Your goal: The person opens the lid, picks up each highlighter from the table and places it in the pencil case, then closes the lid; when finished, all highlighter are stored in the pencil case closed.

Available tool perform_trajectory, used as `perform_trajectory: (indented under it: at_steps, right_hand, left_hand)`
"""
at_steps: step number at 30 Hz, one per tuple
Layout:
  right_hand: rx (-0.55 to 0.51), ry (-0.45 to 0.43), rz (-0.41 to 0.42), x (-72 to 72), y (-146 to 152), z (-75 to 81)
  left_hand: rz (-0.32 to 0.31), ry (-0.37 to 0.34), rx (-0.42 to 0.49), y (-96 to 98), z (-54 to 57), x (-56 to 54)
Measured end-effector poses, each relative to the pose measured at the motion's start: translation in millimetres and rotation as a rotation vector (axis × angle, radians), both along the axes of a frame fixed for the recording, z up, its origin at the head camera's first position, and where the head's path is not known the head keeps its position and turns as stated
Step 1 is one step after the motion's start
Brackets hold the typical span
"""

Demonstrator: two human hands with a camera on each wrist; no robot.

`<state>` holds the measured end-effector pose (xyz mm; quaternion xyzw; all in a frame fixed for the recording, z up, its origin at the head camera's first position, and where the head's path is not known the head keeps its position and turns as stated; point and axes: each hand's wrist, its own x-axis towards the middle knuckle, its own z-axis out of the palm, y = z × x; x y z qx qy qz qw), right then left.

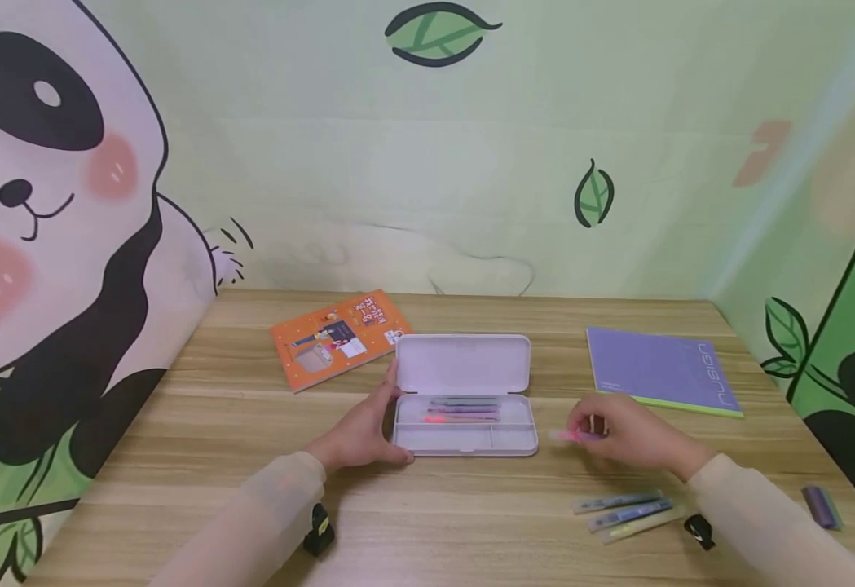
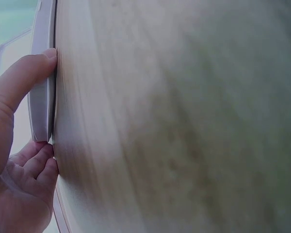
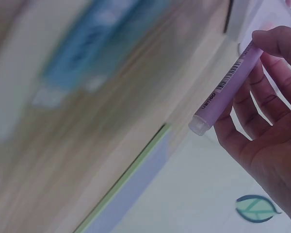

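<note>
Long, pale cream sleeves, the left [image 1: 251, 509] and the right [image 1: 772, 522], covered the person's arms, loose and softly creased, ending at the wrists. The left hand [image 1: 357, 430] and right hand [image 1: 636, 432] were bare. Small black pieces, the left one [image 1: 319, 531] and the right one [image 1: 699, 532], showed beside the cuffs, each bearing a lighter marking.

Smooth plastic pen case [image 1: 513, 441], wood-grain table [image 1: 200, 481], glossy orange paper booklet [image 1: 302, 371].
</note>
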<state>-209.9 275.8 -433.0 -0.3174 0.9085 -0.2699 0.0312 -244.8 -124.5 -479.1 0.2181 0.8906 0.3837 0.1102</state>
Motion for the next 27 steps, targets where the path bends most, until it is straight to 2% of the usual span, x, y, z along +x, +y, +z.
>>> perform_trajectory:
  at_steps: [16,22,27]
  right_hand:
    - [0.033,0.068,0.063,-39.4,-75.2,22.7]
    - [0.046,0.044,0.083,-49.1,-101.0,23.5]
    - [0.029,0.087,0.134,-53.4,-119.6,21.3]
  left_hand:
    - [0.008,0.009,-0.01,-0.2,-0.5,0.3]
    - [0.012,-0.001,-0.002,-0.3,-0.6,-0.4]
    - [0.011,-0.011,-0.002,-0.1,0.1,-0.4]
